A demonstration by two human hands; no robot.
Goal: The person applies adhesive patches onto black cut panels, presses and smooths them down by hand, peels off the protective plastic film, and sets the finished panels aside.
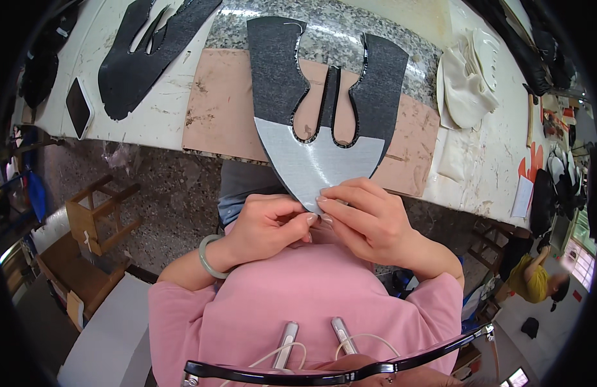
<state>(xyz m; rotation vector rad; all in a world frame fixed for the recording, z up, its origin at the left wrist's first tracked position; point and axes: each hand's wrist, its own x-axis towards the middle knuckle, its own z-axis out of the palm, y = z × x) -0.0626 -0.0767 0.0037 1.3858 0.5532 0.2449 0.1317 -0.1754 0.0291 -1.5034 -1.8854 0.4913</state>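
Observation:
A flat shoe upper [324, 151] lies over the near edge of the table, its pointed tip toward me. Its two upper wings are dark grey and a smooth light grey layer covers the tip. Two rounded cut-outs flank a narrow dark tongue strip in the middle. At the tip, my left hand [266, 229] pinches the edge between thumb and fingers. My right hand [372, 222] grips the same tip from the right, fingers on the light grey face. What lies under the fingertips is hidden.
A pink board [214, 109] and a speckled stone slab [401, 48] lie beneath the upper. More dark uppers [134, 71] and a phone [79, 108] rest at left, pale cloth pieces [466, 84] at right. A wooden stool [101, 216] stands left; a person in yellow [534, 280] is far right.

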